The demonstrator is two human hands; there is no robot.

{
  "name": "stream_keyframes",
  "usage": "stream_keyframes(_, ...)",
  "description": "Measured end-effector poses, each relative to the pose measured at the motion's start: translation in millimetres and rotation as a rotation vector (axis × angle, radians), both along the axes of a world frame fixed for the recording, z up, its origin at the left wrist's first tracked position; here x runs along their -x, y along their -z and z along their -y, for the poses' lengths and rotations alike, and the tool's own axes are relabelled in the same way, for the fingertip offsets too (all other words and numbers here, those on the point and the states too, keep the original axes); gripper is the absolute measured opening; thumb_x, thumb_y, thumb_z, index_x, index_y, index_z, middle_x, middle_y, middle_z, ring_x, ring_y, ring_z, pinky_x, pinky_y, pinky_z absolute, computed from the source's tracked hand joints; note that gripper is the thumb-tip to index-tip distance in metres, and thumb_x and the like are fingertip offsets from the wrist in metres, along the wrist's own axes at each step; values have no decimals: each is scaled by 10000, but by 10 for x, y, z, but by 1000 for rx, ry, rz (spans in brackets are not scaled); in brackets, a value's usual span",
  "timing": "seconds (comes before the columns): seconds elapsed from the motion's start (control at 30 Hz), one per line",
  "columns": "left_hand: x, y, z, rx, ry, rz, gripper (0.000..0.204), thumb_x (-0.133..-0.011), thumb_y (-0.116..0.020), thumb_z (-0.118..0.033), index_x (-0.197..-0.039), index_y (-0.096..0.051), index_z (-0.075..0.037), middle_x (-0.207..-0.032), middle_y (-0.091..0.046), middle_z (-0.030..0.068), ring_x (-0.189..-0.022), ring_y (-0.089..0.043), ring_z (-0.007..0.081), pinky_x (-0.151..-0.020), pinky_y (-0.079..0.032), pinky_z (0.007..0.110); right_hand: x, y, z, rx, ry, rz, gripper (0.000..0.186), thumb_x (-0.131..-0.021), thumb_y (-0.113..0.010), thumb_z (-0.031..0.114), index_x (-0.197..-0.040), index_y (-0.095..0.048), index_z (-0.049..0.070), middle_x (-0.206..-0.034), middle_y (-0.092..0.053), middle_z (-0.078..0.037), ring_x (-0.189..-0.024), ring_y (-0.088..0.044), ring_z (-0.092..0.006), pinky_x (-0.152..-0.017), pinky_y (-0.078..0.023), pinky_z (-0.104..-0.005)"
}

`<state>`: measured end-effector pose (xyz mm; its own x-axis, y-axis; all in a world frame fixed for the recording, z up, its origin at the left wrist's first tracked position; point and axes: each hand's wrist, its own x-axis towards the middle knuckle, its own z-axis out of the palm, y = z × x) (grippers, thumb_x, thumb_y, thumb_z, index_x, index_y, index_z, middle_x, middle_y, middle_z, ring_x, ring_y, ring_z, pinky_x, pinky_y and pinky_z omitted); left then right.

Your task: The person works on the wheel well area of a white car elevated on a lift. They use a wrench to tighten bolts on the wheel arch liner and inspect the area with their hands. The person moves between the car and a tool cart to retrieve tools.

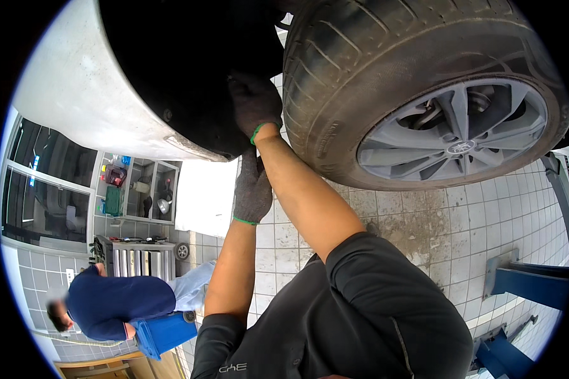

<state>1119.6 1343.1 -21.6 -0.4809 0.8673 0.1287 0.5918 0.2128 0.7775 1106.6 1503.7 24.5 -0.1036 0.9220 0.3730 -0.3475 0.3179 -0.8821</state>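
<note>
My right hand (255, 104), in a dark knit glove with a green cuff, reaches into the black wheel-arch liner (177, 69) beside the raised wheel (344, 76); its fingers blur into the shadow. Just below, my left hand (251, 192), in a similar grey glove, points up to the liner's lower edge by the white body panel (57, 76), partly behind my right forearm. What either hand holds is hidden. The tyre is worn black rubber on a grey spoked rim.
A co-worker in navy (120, 297) leans over a blue bin (167, 331) at lower left. A metal cabinet (142, 259), cluttered shelves (145, 189) and windows stand behind. Blue steel lift parts (531, 284) rest on the tiled floor at right.
</note>
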Motion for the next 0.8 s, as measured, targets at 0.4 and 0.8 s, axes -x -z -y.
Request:
stream_keyframes(0.4, -60, -49, 36, 2, -52, 13, 647, -1022, -558, -202, -1582, -311, 7, -1575, -451, 210, -1450, -445, 321, -1170, -366, 371, 1, -3, 7, 69, -48, -75, 277, -916, -740, 289, -1126, -754, 109, -1132, -742, -113, -1094, -686, -269, -969, -515, -345)
stream_keyframes(0.8, 168, 426, 404, -32, -133, 30, 543, -975, -646, -113, -1487, -502, -6, -1448, -595, 189, -1169, -674, 257, -1010, -520, 367, -6, -21, -5, -2, -164, -151, 243, -927, -718, 205, -1152, -763, 125, -1119, -762, -86, -1070, -704, -224, -960, -530, -320)
